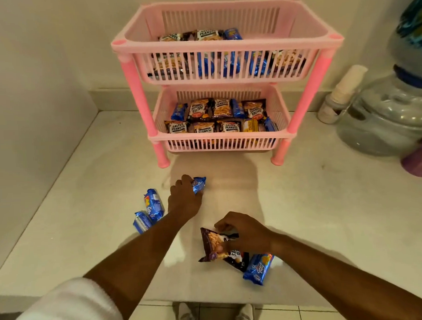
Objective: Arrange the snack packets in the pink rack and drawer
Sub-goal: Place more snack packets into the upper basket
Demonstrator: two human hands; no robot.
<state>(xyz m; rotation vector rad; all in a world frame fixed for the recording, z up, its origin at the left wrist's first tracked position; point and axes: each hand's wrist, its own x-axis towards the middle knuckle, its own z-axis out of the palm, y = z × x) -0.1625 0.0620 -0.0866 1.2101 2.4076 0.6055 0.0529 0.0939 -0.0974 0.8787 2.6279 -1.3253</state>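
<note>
A pink two-tier rack (227, 43) stands at the back of the white counter, both baskets holding several peanut and biscuit packets. My left hand (184, 199) is closed around a blue biscuit packet (199, 184) on the counter in front of the rack. My right hand (243, 233) grips a dark salted peanuts packet (211, 246), which lies over a second peanut packet (238, 258). A blue biscuit packet (258, 269) lies just beside them. Two more blue biscuit packets (154, 205) (141, 222) lie left of my left arm.
A large water dispenser jar (390, 110) stands at the right with a stack of paper cups (341, 93) leaning beside it. A purple object (417, 161) sits at the right edge. Walls close off the left and back. The counter's front edge (210, 301) is near my feet.
</note>
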